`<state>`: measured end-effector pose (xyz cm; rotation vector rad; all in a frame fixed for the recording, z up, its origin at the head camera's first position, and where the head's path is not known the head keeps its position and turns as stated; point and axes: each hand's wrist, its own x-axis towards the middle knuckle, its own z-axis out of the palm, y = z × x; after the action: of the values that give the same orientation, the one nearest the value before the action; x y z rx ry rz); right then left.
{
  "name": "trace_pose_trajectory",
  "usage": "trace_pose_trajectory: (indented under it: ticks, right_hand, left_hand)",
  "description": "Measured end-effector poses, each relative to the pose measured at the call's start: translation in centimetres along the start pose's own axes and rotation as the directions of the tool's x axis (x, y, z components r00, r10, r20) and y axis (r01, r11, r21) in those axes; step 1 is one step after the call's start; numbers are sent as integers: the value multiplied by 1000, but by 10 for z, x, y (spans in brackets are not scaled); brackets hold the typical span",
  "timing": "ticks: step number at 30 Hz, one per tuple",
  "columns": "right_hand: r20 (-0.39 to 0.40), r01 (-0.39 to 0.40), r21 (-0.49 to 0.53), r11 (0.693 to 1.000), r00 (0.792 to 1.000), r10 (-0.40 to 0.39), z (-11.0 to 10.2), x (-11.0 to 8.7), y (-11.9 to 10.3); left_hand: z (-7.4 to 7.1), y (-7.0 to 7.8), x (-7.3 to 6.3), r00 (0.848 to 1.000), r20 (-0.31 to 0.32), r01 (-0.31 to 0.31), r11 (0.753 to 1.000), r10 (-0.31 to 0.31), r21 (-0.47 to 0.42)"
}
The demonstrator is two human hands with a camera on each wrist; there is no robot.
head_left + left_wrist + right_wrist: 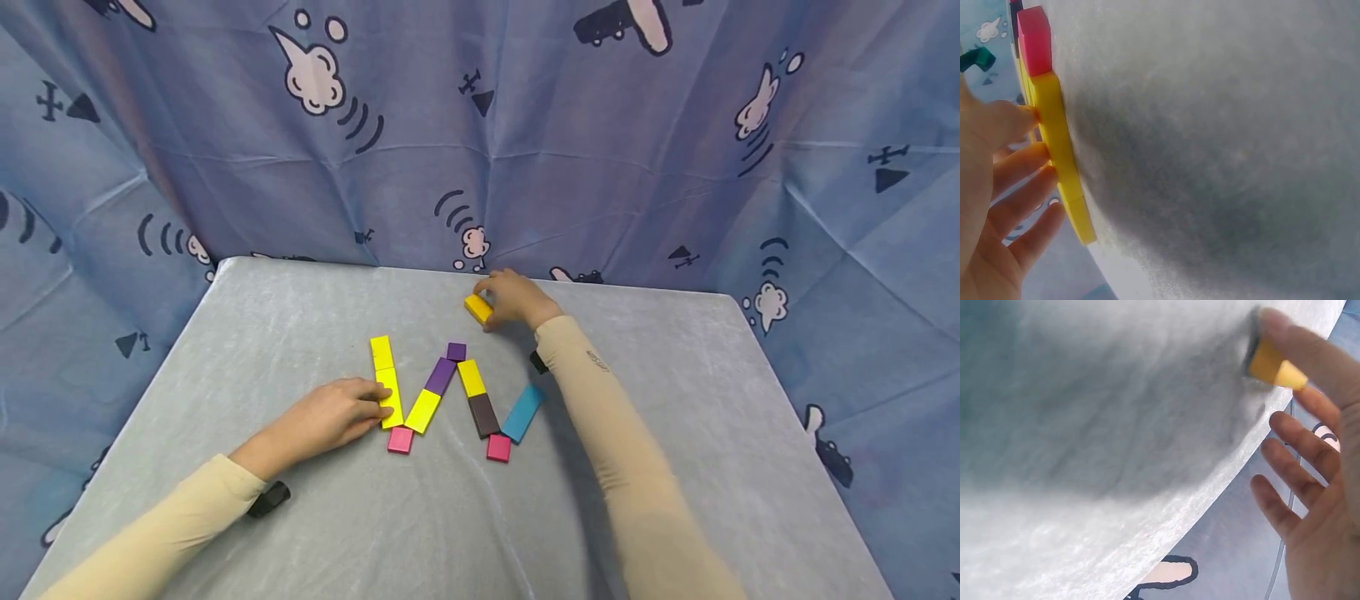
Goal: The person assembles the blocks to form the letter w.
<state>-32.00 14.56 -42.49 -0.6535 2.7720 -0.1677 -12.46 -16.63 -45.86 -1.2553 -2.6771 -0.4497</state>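
Observation:
Colored blocks lie flat in a zigzag on the grey-covered table (pixel 322 333). At its left side, my left hand (pixel 333 417) rests its fingertips on a long yellow block (pixel 1059 134), the fingers fairly straight. A second yellow block (pixel 381 352) adjoins it at the far end and a pink block (pixel 401 440) at the near end. Toward the back edge, my right hand (pixel 517 298) pinches an orange-yellow block (pixel 477 308) between thumb and index finger. In the right wrist view that block (pixel 1269 364) is partly covered by the thumb; the other fingers are spread.
The zigzag continues with a yellow block (pixel 423 412), purple blocks (pixel 441 376), another yellow block (pixel 471 377), a dark brown block (pixel 483 415), a red-pink block (pixel 498 447) and a blue block (pixel 522 412). A patterned blue curtain (pixel 420 108) surrounds the table's back and sides.

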Motion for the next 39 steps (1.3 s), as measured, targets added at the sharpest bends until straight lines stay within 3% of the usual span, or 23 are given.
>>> trace_pose_trajectory:
  ticks: [7, 17, 24, 28, 34, 39]
  right_hand:
    - [-73, 8, 40, 999, 997, -5, -2, -23, 13]
    - [-81, -41, -108, 993, 996, 33, 7, -79, 41]
    - [-99, -70, -111, 991, 993, 59, 18, -102, 51]
    - [-116, -60, -48, 997, 992, 54, 24, -107, 53]
    - [-95, -11, 168, 986, 995, 27, 28, -114, 56]
    - [-105, -21, 232, 972, 993, 46, 33, -116, 61]
  left_hand:
    - [1, 0, 0, 1000, -16, -6, 1000, 6, 8]
    - [1, 0, -2, 1000, -14, -3, 1000, 3, 3]
    - [2, 0, -2, 1000, -5, -3, 1000, 3, -4]
    - [2, 0, -2, 1000, -10, -6, 1000, 6, -5]
    - [2, 0, -1, 1000, -6, -6, 1000, 6, -2]
    - [2, 0, -1, 1000, -3, -2, 1000, 2, 0]
